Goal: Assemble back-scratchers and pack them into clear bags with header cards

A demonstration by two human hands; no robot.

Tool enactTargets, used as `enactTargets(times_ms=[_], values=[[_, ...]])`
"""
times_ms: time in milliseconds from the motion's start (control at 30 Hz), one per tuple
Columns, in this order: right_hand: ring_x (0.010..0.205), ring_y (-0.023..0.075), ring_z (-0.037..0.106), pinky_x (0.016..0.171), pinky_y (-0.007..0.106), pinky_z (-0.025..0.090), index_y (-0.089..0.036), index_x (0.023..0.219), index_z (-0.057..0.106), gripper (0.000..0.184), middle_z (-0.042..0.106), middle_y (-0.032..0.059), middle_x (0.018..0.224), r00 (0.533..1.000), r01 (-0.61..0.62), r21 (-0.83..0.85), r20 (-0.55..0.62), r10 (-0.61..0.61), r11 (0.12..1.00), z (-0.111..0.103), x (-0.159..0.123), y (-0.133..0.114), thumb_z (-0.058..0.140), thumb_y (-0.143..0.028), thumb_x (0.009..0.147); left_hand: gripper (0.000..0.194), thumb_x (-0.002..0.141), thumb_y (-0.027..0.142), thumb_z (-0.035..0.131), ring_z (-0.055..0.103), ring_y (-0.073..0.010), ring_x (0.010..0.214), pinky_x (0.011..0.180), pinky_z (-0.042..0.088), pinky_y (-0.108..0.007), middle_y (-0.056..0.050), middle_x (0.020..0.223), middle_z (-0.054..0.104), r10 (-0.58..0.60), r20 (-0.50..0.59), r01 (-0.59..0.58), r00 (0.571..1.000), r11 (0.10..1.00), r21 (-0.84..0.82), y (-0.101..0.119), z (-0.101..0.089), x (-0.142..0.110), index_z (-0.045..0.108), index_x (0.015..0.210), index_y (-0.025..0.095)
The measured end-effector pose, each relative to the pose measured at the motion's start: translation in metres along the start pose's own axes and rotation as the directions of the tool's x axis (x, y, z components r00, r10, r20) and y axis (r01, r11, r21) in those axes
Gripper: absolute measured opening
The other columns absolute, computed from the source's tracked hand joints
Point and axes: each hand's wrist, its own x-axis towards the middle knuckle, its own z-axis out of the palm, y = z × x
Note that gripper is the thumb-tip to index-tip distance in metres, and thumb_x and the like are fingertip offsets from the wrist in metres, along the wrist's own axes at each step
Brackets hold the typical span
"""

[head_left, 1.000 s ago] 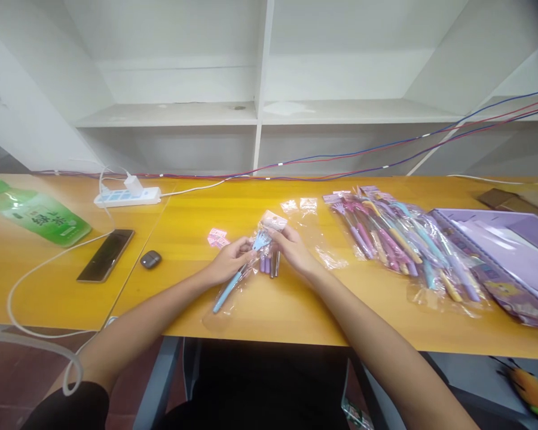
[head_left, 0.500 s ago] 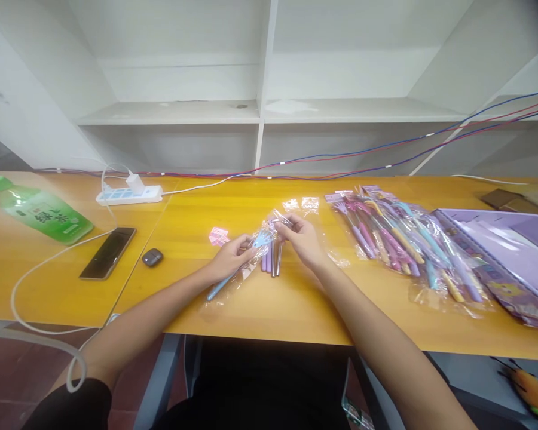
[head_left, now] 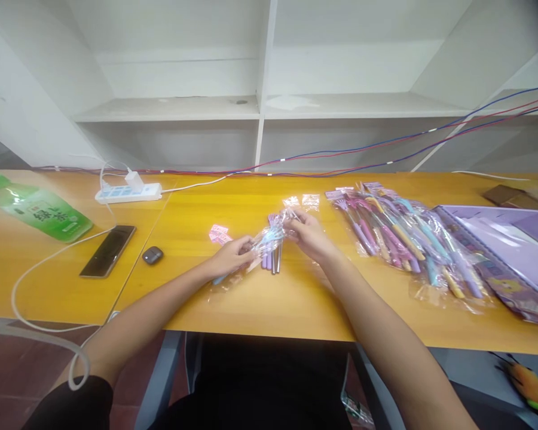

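A light blue back scratcher (head_left: 272, 235) with a hand-shaped head lies slantwise inside a clear plastic sleeve (head_left: 287, 215), above the table. My left hand (head_left: 233, 255) is closed around its shaft through the plastic. Pinched in the fingers of my right hand (head_left: 309, 234) is the sleeve's end, beyond the head. Under and between my hands, purple-handled back scratchers (head_left: 266, 261) with metal shafts (head_left: 276, 261) lie unwrapped on the table, partly covered by the sleeve. Pink paper cards (head_left: 219, 233) rest just beyond my left hand.
To the right is a pile of bagged back scratchers (head_left: 399, 233) beside a purple tray (head_left: 511, 227). On the left are a green bottle (head_left: 45, 212), a phone (head_left: 108, 251), a black case (head_left: 152, 255) and a power strip (head_left: 150, 192) with a white cable. Clear wrappers (head_left: 311, 202) lie behind my right hand.
My right hand has shifted slightly right with the sleeve's end. The back scratcher's head has moved a little right and up, toward that hand, and less of its handle shows beyond my left hand.
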Motion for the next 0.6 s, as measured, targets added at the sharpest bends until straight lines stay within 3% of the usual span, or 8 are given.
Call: enactTargets(times_ms=[100, 200, 267, 367, 467, 600], values=[[0.051, 0.0038, 0.036, 0.04, 0.014, 0.025, -0.021, 0.079, 0.059, 0.031, 0.052, -0.0083, 0.067, 0.981, 0.104, 0.179, -0.181, -0.071, 0.978, -0.014, 0.01, -0.005, 0.086, -0.018, 0.063, 0.045, 0.094, 0.059, 0.066, 0.052, -0.0084, 0.049, 0.048, 0.038, -0.021, 0.005, 0.07, 0.06, -0.031, 0.045, 0.032, 0.998, 0.999, -0.021, -0.001, 0.0, -0.001, 0.055, 0.109, 0.019], [0.049, 0.0022, 0.036, 0.037, 0.012, 0.027, -0.021, 0.074, 0.053, 0.036, 0.053, -0.0089, 0.067, 0.914, 0.252, 0.272, -0.382, -0.136, 0.929, -0.035, 0.019, -0.016, 0.087, -0.016, 0.065, 0.046, 0.095, 0.06, 0.064, 0.054, -0.0091, 0.048, 0.046, 0.039, -0.02, 0.005, 0.068, 0.06, -0.032, 0.067, 0.035, 0.997, 0.999, -0.041, -0.002, 0.001, -0.002, 0.056, 0.113, 0.018], [0.048, 0.0017, 0.038, 0.037, 0.011, 0.029, -0.021, 0.074, 0.053, 0.036, 0.055, -0.0089, 0.068, 0.89, 0.3, 0.31, -0.432, -0.147, 0.902, -0.044, 0.022, -0.021, 0.089, -0.021, 0.07, 0.047, 0.096, 0.059, 0.064, 0.052, -0.0088, 0.047, 0.044, 0.037, -0.02, 0.005, 0.066, 0.058, -0.013, 0.063, 0.017, 0.998, 0.998, -0.066, -0.003, 0.003, -0.003, 0.057, 0.117, 0.018], [0.048, 0.0026, 0.042, 0.037, 0.014, 0.032, -0.022, 0.08, 0.058, 0.035, 0.057, -0.0086, 0.07, 0.927, 0.257, 0.321, -0.35, -0.138, 0.912, -0.04, 0.019, -0.023, 0.09, -0.036, 0.075, 0.045, 0.097, 0.057, 0.065, 0.048, -0.0064, 0.047, 0.045, 0.035, -0.019, 0.005, 0.069, 0.058, 0.039, 0.038, -0.034, 0.999, 0.991, -0.127, -0.005, 0.006, -0.002, 0.057, 0.119, 0.018], [0.048, 0.0034, 0.041, 0.037, 0.016, 0.031, -0.021, 0.087, 0.067, 0.038, 0.057, -0.007, 0.071, 0.965, 0.206, 0.232, -0.211, -0.158, 0.951, -0.022, 0.012, -0.017, 0.091, -0.049, 0.076, 0.046, 0.096, 0.055, 0.067, 0.049, -0.006, 0.049, 0.047, 0.038, -0.02, 0.004, 0.073, 0.06, 0.058, 0.004, -0.056, 0.998, 0.989, -0.139, -0.007, 0.006, -0.001, 0.057, 0.12, 0.018], [0.047, 0.0045, 0.04, 0.039, 0.018, 0.032, -0.019, 0.088, 0.072, 0.045, 0.053, -0.0055, 0.067, 0.948, 0.266, 0.136, -0.217, -0.233, 0.954, -0.009, 0.008, -0.01, 0.084, -0.062, 0.08, 0.039, 0.098, 0.054, 0.063, 0.053, -0.0071, 0.051, 0.05, 0.041, -0.021, 0.002, 0.076, 0.065, 0.053, -0.004, -0.053, 0.999, 0.996, -0.078, -0.007, 0.004, 0.001, 0.059, 0.11, 0.017]])
